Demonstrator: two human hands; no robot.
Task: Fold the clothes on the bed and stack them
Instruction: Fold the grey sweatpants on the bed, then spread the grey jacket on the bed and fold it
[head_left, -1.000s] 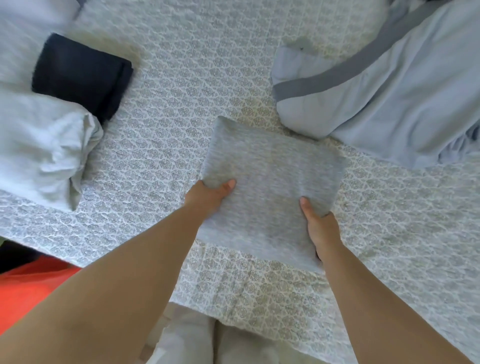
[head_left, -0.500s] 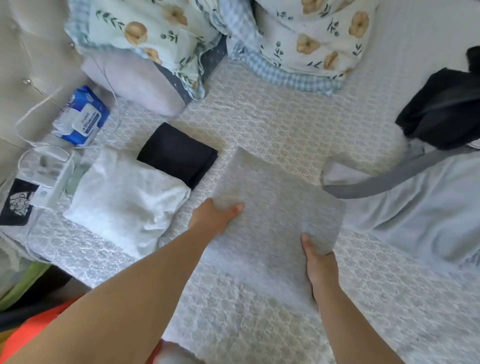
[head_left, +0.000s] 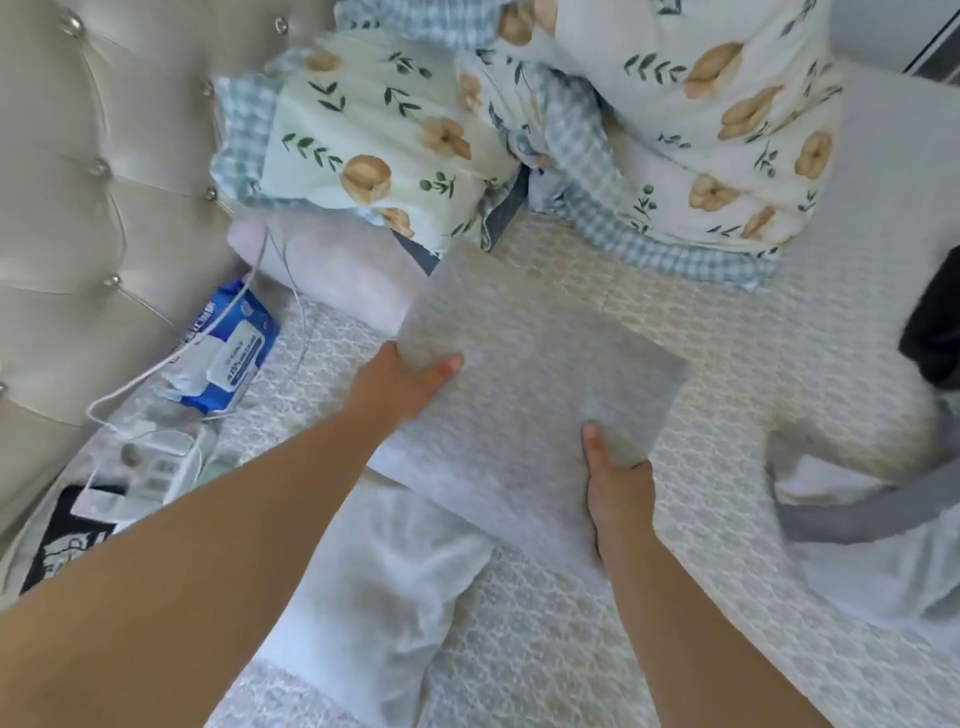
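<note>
**Folded Grey Garment Held Over the Stack Area, Headboard Side of the Bed**

Patterned white bedding covers the bed (head_left: 779, 364), with a tufted headboard (head_left: 104, 182) along the left and floral pillows (head_left: 395, 145) at the far edge.

**Held item.** The folded grey garment (head_left: 540, 379) is a flat, roughly square panel. It is carried by both hands; whether its underside touches anything below cannot be told.

**Hand state.**
- Left hand (head_left: 400, 384): grips the left edge, thumb on top, remaining fingers hidden beneath the fabric.
- Right hand (head_left: 615, 483): grips the near right corner, thumb on top, fingers hidden beneath.

**Governing relation.** The garment lies directly ahead of both hands, between them, turned so that one corner points toward the pillows. The folded white garment (head_left: 384, 587) lies nearer the person, below and left of the grey one; the grey panel's near edge overlaps the white garment's far end in this view. The left hand is the nearer one to the white garment. Motion blur softens all outlines.

**Judgement.** The fold appears complete, and the step in hand is placement on the stack. A dark folded item may lie under the grey panel, but none is visible.

**Remaining work.** A light blue garment with a grey band (head_left: 857, 530) and a black garment (head_left: 935, 332) lie unfolded toward the right edge of the bed.

**Other items.** A blue wipes packet (head_left: 228, 353) and a white cable (head_left: 156, 374) rest near the headboard.
</note>
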